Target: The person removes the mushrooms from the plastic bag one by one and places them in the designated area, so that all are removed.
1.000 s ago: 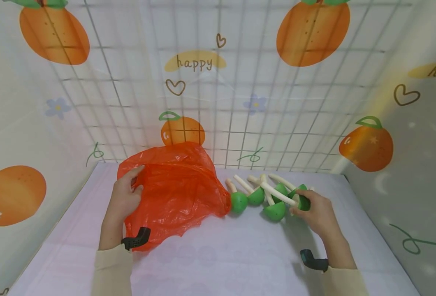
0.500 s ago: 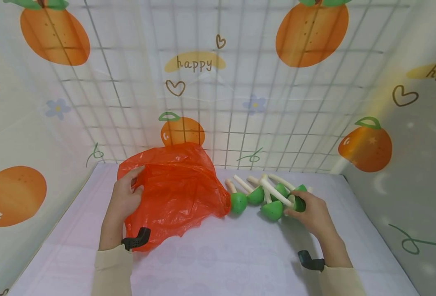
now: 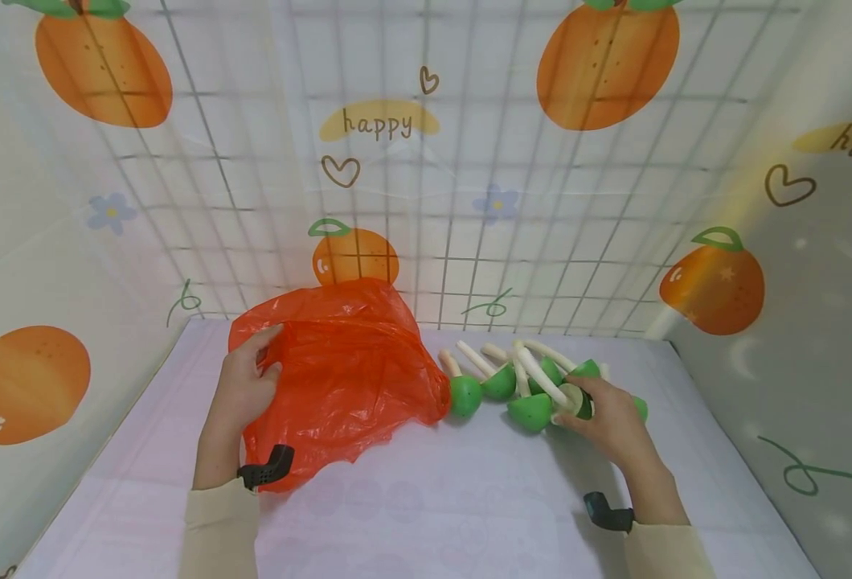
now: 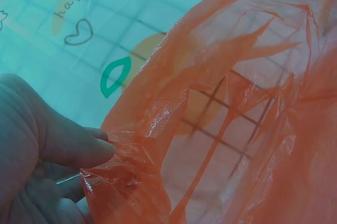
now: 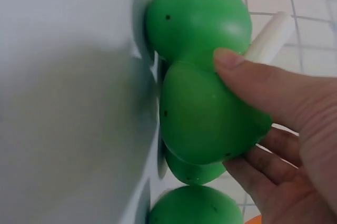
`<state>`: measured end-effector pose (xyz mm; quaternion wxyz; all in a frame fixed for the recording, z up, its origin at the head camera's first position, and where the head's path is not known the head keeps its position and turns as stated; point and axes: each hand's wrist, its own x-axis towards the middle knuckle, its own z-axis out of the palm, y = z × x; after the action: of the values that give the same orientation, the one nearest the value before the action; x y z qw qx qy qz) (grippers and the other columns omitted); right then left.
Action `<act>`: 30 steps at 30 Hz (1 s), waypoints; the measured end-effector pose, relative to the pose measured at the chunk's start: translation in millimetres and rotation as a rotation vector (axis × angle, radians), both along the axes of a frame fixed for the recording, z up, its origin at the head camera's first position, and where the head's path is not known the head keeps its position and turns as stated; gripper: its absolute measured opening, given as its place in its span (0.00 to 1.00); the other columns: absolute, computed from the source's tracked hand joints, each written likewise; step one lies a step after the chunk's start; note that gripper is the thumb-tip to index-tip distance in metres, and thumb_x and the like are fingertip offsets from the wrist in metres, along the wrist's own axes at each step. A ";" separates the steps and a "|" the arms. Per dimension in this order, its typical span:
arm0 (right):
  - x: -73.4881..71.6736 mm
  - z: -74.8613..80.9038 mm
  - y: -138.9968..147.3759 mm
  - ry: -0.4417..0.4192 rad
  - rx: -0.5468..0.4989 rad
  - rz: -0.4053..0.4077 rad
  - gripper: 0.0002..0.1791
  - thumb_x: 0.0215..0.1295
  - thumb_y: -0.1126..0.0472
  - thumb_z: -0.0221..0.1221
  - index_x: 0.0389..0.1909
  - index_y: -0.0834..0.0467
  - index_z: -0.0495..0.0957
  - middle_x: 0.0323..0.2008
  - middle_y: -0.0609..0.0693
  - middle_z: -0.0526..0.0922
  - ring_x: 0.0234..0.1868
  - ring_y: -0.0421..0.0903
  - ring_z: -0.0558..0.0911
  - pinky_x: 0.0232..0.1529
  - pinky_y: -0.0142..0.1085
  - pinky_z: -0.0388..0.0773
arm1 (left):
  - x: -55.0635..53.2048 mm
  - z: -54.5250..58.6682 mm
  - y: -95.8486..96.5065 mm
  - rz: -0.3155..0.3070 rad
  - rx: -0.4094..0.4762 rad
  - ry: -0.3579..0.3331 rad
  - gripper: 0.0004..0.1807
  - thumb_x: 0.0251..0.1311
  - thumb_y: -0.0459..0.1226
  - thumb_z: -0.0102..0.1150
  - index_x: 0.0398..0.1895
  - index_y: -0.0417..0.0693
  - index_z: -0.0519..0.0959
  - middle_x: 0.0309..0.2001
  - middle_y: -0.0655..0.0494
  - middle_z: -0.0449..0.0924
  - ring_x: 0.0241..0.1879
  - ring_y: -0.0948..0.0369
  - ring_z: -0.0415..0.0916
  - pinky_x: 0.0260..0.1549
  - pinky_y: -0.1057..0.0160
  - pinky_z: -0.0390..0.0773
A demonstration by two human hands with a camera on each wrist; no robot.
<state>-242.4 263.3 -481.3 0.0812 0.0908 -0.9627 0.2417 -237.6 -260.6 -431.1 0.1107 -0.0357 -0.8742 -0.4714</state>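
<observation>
A translucent red plastic bag [image 3: 346, 378] stands spread on the left half of the table. My left hand [image 3: 243, 390] pinches its rim between thumb and fingers; the left wrist view shows the thumb [image 4: 79, 142] on the crumpled edge. To the right, my right hand [image 3: 617, 422] grips a toy mushroom [image 5: 210, 116] by its dotted green cap. The mushroom's pale stem [image 3: 545, 378] tilts up and to the left. Around it lie several similar mushrooms, including one with a round green cap [image 3: 465, 397] beside the bag and another cap [image 3: 530, 412] left of my fingers.
The table [image 3: 426, 515] has a pale lilac cover. Behind it rises a wire grid under a printed sheet [image 3: 426, 193] with oranges and hearts. Similar sheets close off both sides. More mushrooms [image 3: 498, 382] lie in a row near the back edge.
My right hand has shifted slightly left with the mushroom, whose stem stands steeper. A cap now shows right of that hand. One neighbouring cap has moved slightly left. My left hand has stayed put.
</observation>
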 end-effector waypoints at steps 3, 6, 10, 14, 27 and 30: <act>0.5 -1.9 0.8 0.012 0.009 0.019 0.38 0.56 0.60 0.78 0.64 0.71 0.76 0.62 0.73 0.77 0.64 0.76 0.74 0.61 0.70 0.72 | 0.1 0.3 -0.2 -0.003 -0.002 0.006 0.33 0.72 0.23 0.53 0.80 0.41 0.64 0.75 0.38 0.68 0.70 0.38 0.69 0.64 0.39 0.74; 0.8 -4.4 1.7 0.015 0.025 0.023 0.37 0.54 0.61 0.79 0.63 0.71 0.77 0.61 0.74 0.78 0.63 0.76 0.74 0.60 0.70 0.72 | 0.2 0.9 -0.5 -0.004 -0.009 0.009 0.33 0.72 0.23 0.53 0.80 0.40 0.64 0.75 0.38 0.67 0.71 0.38 0.68 0.65 0.39 0.73; -0.2 -8.5 3.2 0.001 0.038 0.016 0.34 0.55 0.63 0.78 0.62 0.71 0.78 0.61 0.73 0.78 0.62 0.76 0.75 0.60 0.70 0.72 | 0.4 1.6 0.0 0.000 -0.012 0.002 0.33 0.72 0.23 0.54 0.80 0.40 0.64 0.75 0.38 0.67 0.72 0.38 0.67 0.67 0.38 0.71; -2.0 -11.1 3.9 -0.008 0.041 0.009 0.34 0.56 0.63 0.77 0.62 0.71 0.78 0.61 0.73 0.78 0.62 0.76 0.75 0.60 0.70 0.73 | 0.1 2.2 0.9 0.002 -0.009 -0.002 0.33 0.72 0.23 0.54 0.80 0.40 0.64 0.75 0.38 0.67 0.72 0.38 0.67 0.67 0.38 0.71; 4.5 -1.9 1.1 0.032 0.037 -0.001 0.34 0.58 0.61 0.76 0.63 0.71 0.77 0.61 0.73 0.78 0.60 0.76 0.76 0.59 0.71 0.73 | -0.3 1.8 2.8 0.000 -0.022 0.024 0.32 0.72 0.25 0.55 0.79 0.40 0.65 0.73 0.38 0.70 0.68 0.39 0.71 0.65 0.38 0.74; 5.8 1.5 -0.5 0.037 0.029 -0.001 0.35 0.59 0.60 0.76 0.64 0.71 0.76 0.62 0.73 0.78 0.62 0.76 0.75 0.60 0.70 0.73 | -0.6 1.5 2.2 -0.003 -0.035 0.033 0.32 0.73 0.26 0.56 0.79 0.42 0.66 0.73 0.39 0.70 0.67 0.40 0.71 0.64 0.38 0.76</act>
<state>-236.6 262.8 -479.8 0.0978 0.0958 -0.9644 0.2261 -238.2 -258.4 -429.5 0.1235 -0.0467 -0.8804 -0.4554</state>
